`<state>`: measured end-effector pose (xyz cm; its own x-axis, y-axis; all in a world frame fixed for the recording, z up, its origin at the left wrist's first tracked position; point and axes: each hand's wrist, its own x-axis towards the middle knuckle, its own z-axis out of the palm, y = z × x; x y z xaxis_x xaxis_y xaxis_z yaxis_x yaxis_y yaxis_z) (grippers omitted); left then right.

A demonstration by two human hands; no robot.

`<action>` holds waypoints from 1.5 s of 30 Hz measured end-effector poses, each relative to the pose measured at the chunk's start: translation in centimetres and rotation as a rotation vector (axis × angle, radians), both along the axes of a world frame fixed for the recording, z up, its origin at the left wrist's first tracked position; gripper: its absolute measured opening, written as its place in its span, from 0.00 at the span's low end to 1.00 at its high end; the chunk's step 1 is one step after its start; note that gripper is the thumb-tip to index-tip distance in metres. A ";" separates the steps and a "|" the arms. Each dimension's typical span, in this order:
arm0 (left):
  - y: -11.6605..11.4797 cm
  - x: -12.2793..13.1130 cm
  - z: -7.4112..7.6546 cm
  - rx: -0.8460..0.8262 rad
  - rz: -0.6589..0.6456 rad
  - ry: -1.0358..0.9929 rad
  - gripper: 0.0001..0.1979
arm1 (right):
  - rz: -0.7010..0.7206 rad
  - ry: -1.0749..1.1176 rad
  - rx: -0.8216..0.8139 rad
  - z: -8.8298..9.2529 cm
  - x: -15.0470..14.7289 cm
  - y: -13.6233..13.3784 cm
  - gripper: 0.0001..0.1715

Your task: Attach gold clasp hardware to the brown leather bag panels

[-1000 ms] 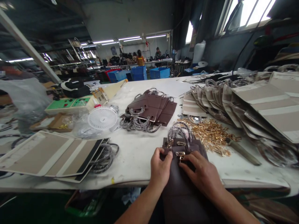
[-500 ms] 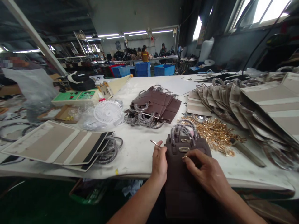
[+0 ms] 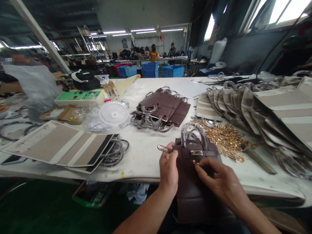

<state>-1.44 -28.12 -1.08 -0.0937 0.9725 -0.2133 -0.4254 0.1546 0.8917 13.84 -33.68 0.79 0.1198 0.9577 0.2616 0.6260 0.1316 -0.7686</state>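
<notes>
A dark brown handbag panel (image 3: 195, 191) with plastic-wrapped handles (image 3: 195, 131) lies over the table's front edge, close to me. On its upper band sits a gold metal plate (image 3: 196, 152). At its left side my left hand (image 3: 168, 169) is closed on a strap (image 3: 165, 149), whose gold-plated tip sticks out past the fingers to the left. My right hand (image 3: 216, 177) pinches a small gold metal fitting (image 3: 195, 162) between thumb and fingertips, just below the plate and over the brown panel.
Loose gold fittings (image 3: 225, 139) are heaped right of the bag, beside a dark handled tool (image 3: 259, 159). Brown bag panels (image 3: 168, 105) lie mid-table; beige-lined panels (image 3: 282, 107) stack at right and others (image 3: 58, 144) at left. A white fan (image 3: 114, 113) stands left of centre.
The left hand has turned the strap so its gold face shows. My right hand has shifted slightly right with the small fitting, and the bag's handles stand a little higher.
</notes>
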 end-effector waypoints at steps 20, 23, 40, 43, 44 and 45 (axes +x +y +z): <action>-1.2 0.6 0.5 0.164 -0.059 -0.007 0.24 | -0.041 -0.016 0.199 -0.8 -3.0 1.1 0.15; -1.4 0.6 0.9 0.179 -0.060 0.053 0.23 | -0.040 -0.065 0.198 -0.7 -3.2 1.0 0.14; -0.7 1.3 0.5 0.304 -0.024 0.412 0.19 | 0.044 -0.131 -0.052 0.5 -1.9 2.2 0.09; -0.2 1.3 0.9 0.379 0.009 0.506 0.17 | 0.035 -0.032 -0.016 -0.1 -2.0 2.7 0.09; 0.0 1.2 1.0 0.408 0.012 0.532 0.17 | 0.021 0.007 0.009 -0.4 -2.0 2.9 0.10; 0.1 1.1 1.1 0.435 0.013 0.557 0.17 | 0.000 0.039 0.037 -0.7 -2.1 3.2 0.10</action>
